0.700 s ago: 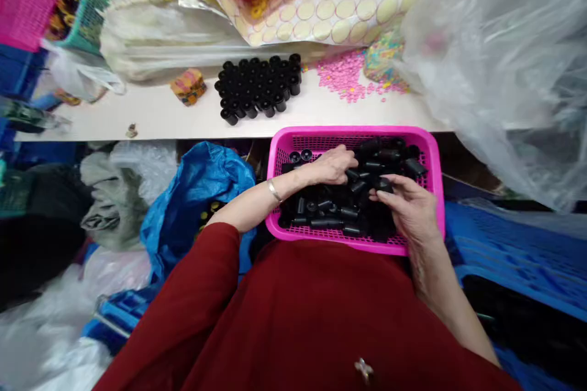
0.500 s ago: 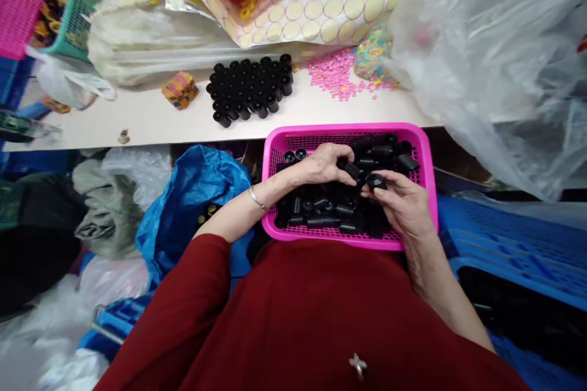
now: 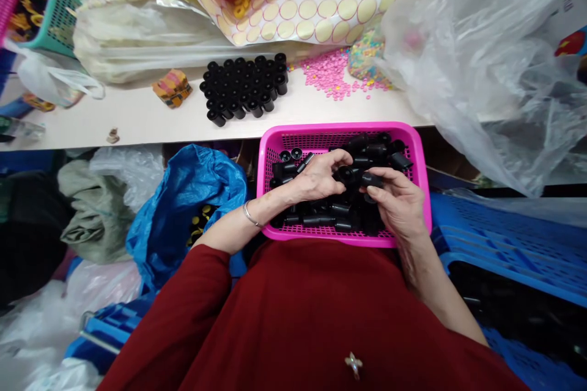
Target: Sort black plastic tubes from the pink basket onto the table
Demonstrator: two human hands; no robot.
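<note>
Both hands are over a pink mesh basket (image 3: 339,129) filled with small black plastic cylinders (image 3: 342,223). My left hand (image 3: 323,176), with a silver bangle on its wrist, curls thumb and fingers around a black cylinder (image 3: 347,175). Close beside it, my right hand (image 3: 398,195) pinches another black plastic piece (image 3: 370,179) between thumb and fingers. The two pieces are very near each other; whether they touch I cannot tell. On the white shelf behind the basket stands a block of upright black cylinders (image 3: 245,88), packed in rows.
Pink beads (image 3: 328,73) lie scattered on the shelf (image 3: 151,125) beside a patterned block (image 3: 172,88). Clear plastic sheeting (image 3: 481,43) hangs at the right. A blue bag (image 3: 158,220) sits left of the basket, and blue crates (image 3: 495,232) stand at the right.
The black piece in my right hand has turned from end-on to more sideways. The cylinder in my left hand now shows its round end. The whole view has shifted slightly.
</note>
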